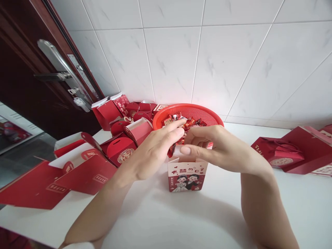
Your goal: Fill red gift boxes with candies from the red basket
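Working, by my reading, at the open mouth of an upright red-and-white cardboard box (185, 183), centre of frame. Left hand (155, 144): fingers extended. Right hand (223, 149): fingers curled, thumb out. Cannot tell if either grips anything (palms hidden). Round red plastic mesh basket (204, 112) behind, holding shiny wrapped sweets (193, 122). Any move here calls for sparing the raised flaps.

Dark red door (24, 100), metal handle (53, 76), hanging keys (80, 102), grey-veined white wall tiles (171, 55)
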The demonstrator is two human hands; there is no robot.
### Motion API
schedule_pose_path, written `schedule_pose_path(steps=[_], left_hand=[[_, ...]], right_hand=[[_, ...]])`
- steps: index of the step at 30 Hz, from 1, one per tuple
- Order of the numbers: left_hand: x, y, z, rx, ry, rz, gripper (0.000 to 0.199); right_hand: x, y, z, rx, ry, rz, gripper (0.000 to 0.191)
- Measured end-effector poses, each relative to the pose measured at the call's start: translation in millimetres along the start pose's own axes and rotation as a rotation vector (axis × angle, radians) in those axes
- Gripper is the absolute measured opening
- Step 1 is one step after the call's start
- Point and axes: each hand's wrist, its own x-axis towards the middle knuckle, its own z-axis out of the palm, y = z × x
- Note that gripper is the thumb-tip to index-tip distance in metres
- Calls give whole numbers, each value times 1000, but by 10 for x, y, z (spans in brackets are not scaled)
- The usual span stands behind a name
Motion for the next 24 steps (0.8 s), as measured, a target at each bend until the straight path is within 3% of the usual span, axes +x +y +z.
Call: schedule_pose_path(steps=[4, 7, 9, 14, 18, 24], left_hand=[[-56, 23, 74, -14, -18, 24, 68], [-83, 16, 51, 55, -84, 46, 64], [-93, 9, -4, 129, -105, 82, 58], [-136, 9, -181, 390, 28, 210, 26], [-196, -3, -227, 557, -122, 195, 29], [-145, -76, -89, 665, -304, 176, 41]], right_hand=[[44, -10, 77, 60, 131, 42, 12], [35, -32, 62, 26, 175, 29, 11], [-1, -47, 5, -9, 188, 22, 11], [-97, -55, -144, -107, 179, 26, 11], [-113, -42, -168, -135, 118, 6, 11], [-160, -63, -221, -101, 143, -29, 7]])
